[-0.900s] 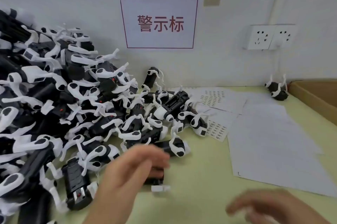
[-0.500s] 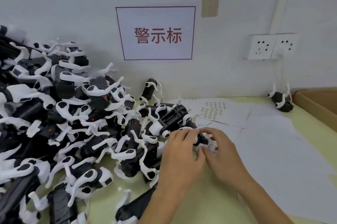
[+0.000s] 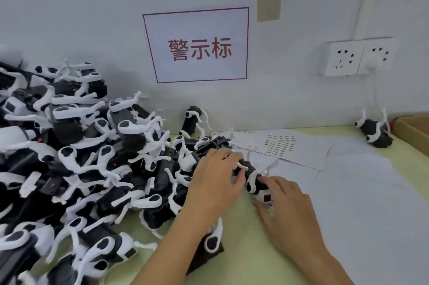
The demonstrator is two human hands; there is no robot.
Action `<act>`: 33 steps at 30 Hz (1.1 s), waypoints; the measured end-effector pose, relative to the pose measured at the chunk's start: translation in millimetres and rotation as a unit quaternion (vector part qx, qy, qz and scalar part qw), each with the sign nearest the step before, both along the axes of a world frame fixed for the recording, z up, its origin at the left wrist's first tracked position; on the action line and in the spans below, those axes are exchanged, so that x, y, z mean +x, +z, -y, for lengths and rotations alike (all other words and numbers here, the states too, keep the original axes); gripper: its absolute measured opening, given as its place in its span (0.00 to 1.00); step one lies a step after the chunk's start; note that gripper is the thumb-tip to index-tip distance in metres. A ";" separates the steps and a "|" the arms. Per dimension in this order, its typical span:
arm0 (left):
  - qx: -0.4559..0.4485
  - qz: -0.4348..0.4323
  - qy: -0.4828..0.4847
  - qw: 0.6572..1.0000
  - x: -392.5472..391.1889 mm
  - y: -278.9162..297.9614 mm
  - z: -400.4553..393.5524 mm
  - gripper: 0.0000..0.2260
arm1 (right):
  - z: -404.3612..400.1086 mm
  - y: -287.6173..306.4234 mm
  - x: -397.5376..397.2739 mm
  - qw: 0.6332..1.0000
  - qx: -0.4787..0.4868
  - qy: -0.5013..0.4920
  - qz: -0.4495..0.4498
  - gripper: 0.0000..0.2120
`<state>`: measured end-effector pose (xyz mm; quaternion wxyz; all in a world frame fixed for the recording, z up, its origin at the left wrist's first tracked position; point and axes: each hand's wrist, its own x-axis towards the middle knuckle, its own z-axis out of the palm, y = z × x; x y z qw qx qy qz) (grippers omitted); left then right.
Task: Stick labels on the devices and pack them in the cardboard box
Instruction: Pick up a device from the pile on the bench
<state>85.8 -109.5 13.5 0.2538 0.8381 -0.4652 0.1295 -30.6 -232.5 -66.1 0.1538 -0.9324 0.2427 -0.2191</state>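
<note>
While gripped by both hands (image 3: 251, 188), black-and-white device (image 3: 255, 183) with white limbs.

Black-and-white device (image 3: 254, 181) lies on the table's edge of the pile (image 3: 69, 157); label sheet (image 3: 279, 143) behind; cardboard box (image 3: 413, 131) far right.
</note>
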 end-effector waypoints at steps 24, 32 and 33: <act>0.111 0.095 0.200 0.969 -23.0 4.7 -113.8 0.50 | -28.4 35.7 -35.2 0.935 0.198 0.289 -0.058 0.21; 0.137 0.024 0.165 0.976 17.6 9.0 -77.8 0.32 | -81.9 17.1 -16.5 0.942 0.146 0.302 -0.015 0.17; 0.116 0.016 0.165 0.979 21.5 10.8 -74.6 0.26 | -80.0 20.5 -16.6 0.942 0.154 0.298 -0.001 0.16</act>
